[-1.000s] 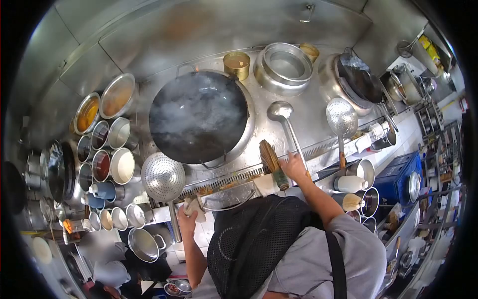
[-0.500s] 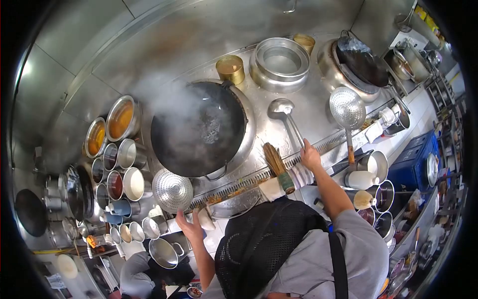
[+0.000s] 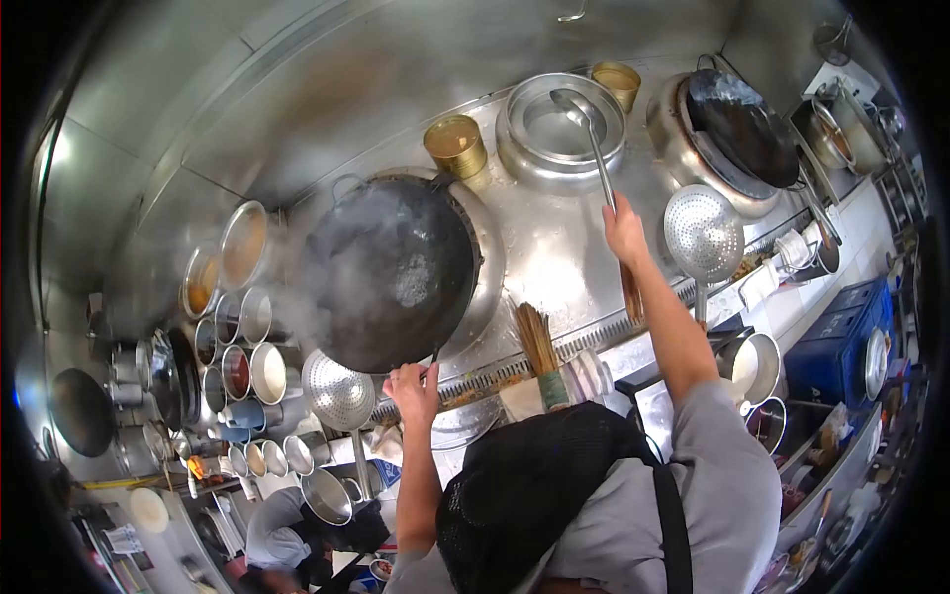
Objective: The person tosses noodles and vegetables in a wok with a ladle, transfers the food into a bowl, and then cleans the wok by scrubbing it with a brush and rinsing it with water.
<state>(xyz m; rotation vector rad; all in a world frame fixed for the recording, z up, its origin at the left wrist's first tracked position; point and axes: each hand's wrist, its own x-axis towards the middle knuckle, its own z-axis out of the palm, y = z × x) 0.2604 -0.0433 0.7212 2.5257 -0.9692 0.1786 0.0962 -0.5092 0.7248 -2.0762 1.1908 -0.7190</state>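
Observation:
My left hand is closed at the near edge of a black wok, gripping its small loop handle. The wok tilts to the left on its burner ring, and steam rises from it. A glossy wet patch shows inside. In my right hand is the long handle of a steel ladle, whose bowl is over a round metal pot at the back. Just left of my left hand lies a perforated strainer. A bamboo wok brush stands between my arms at the counter's front edge.
Two tins flank the metal pot. Another strainer lies to the right, before a second wok. Bowls and seasoning containers crowd the left. A blue bin stands right; a person is at lower left.
My left hand has moved up from beside the strainer onto the wok's handle, and the wok has tipped left. My right hand has carried the ladle from the counter up over the metal pot.

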